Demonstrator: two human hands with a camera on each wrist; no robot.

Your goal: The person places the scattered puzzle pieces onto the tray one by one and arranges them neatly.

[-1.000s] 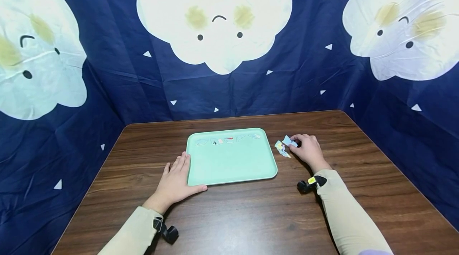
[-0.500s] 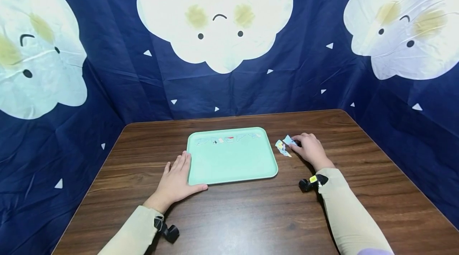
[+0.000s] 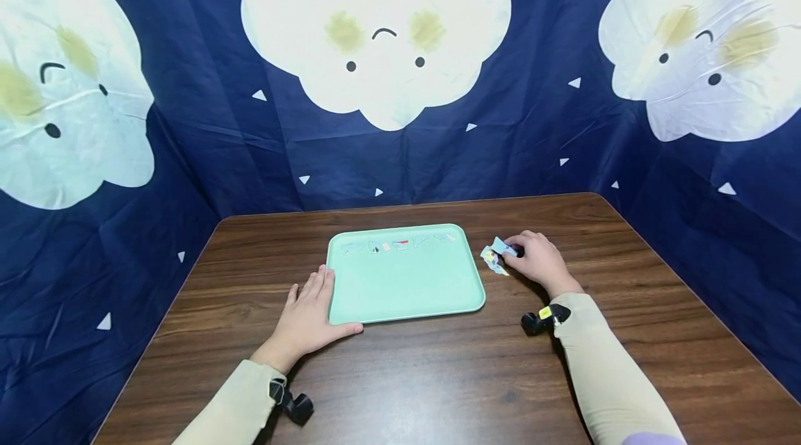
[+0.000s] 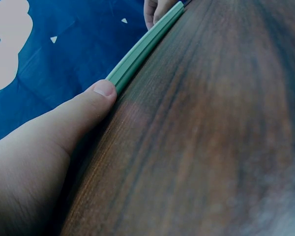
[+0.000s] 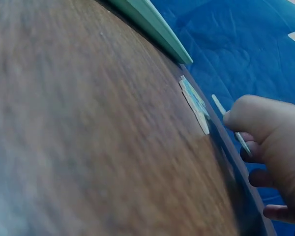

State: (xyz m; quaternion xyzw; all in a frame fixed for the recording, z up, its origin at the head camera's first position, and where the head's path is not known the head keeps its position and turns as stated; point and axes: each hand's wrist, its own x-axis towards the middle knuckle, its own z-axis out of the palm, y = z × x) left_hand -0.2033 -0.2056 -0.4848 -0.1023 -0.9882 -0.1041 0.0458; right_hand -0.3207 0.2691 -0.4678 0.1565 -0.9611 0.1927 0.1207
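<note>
My left hand [image 3: 304,322] lies spread at the left front corner of a mint-green tray [image 3: 407,292]. Its straight fingers rest along the left rim, and the thumb touches the front rim, as the left wrist view also shows. Right of the tray, my right hand [image 3: 537,263] pinches a light blue puzzle piece [image 3: 500,246] between thumb and fingers. In the right wrist view the held piece appears as a thin flat edge raised above the table. Beside it a blue and yellow puzzle piece [image 3: 491,259] lies flat on the wood, partly overlapped by the held one in the head view.
Several flat pieces with drawn outlines and bits of colour, one with red [image 3: 400,243], line the tray's back edge. The brown wooden table [image 3: 425,375] meets a dark blue cloth [image 3: 400,167] with white clouds at the back and sides.
The light blue piece in my right hand has shifted slightly left, closer over the blue and yellow piece. My left hand and the tray have stayed put.
</note>
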